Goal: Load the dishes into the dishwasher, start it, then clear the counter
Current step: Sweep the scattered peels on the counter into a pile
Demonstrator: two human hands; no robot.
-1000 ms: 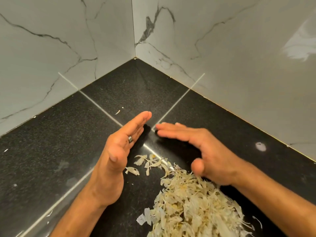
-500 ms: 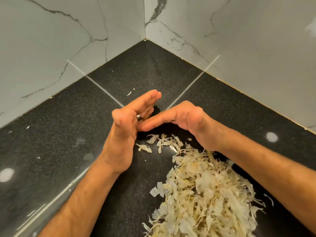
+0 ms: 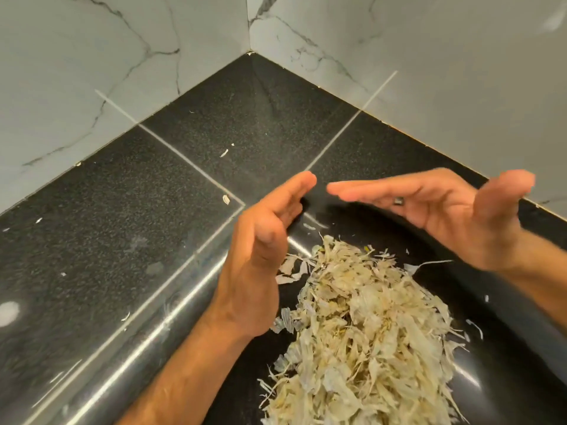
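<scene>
Black desk (image 3: 92, 240): both hands open, left hand (image 3: 260, 256), right hand (image 3: 445, 216); peels (image 3: 368, 332) at six o'clock could scatter if swept carelessly.

The heap of pale, papery dry peelings (image 3: 362, 338) on the black speckled stone worktop (image 3: 101, 228) runs off the bottom edge of the view, so its near end cannot be seen. The left hand (image 3: 260, 256) covers the worktop seam beneath it and the heap's left fringe, and its forearm is cut off at the bottom edge. The right hand (image 3: 435, 207) is motion-blurred, most of all at the thumb, and its forearm leaves the frame at the right edge. A small dark band (image 3: 398, 201) on one of its fingers is too blurred to make out. Scattered white flecks (image 3: 224, 153) are too small to tell apart. A pale round blotch (image 3: 7, 312) is clipped by the left edge.
</scene>
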